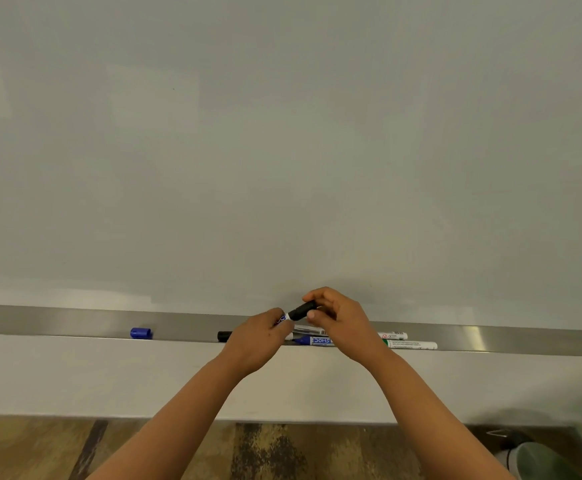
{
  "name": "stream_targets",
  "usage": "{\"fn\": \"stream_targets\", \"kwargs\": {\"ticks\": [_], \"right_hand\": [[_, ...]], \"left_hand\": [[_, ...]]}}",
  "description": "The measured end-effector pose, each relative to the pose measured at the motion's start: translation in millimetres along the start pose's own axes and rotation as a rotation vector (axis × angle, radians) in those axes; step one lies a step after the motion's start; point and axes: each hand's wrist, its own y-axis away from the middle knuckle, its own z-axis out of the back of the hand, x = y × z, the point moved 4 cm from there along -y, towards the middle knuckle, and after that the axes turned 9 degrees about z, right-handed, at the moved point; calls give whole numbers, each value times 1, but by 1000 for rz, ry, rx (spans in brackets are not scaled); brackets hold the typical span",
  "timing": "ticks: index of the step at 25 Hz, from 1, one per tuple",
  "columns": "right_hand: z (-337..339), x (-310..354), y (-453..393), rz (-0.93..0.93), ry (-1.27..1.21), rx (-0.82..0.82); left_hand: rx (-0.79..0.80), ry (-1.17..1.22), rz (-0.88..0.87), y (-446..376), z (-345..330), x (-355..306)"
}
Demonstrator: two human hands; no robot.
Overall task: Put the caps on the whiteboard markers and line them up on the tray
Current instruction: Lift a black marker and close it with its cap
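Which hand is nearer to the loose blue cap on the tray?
Left. The left hand is just right of the blue cap; the right hand is farther right, beyond the left.

- You have two hands: left hand (260, 336); right hand (343, 322)
- One held marker (284, 318); one black cap (301, 310)
- One loose blue cap (141, 333)
- One tray (57, 322)

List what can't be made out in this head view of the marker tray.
- Marker held in the left hand: barrel mostly hidden by the fingers; only a blue-printed bit shows.
- Black cap in the right hand: whether fully seated cannot be told.
- Markers on the tray behind both hands: their count and ends are covered.
- Green-labelled marker: print too small.
- Black object: right end hidden by the left hand.
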Motion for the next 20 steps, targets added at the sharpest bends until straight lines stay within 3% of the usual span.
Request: {"fn": "stream_targets", "kwargs": {"ticks": [3, 10, 15, 20], "right_hand": [[0, 5, -1, 27, -78, 19], [-17, 8, 0, 2, -234, -69], [-26, 8, 2, -3, -152, -48], [-27, 3, 6, -21, -48, -57]], "left_hand": [[163, 315, 101, 1, -2, -4], [363, 649, 269, -2, -15, -10], [314, 965, 401, -2, -18, -8], [267, 1132, 459, -4, -21, 4]]}}
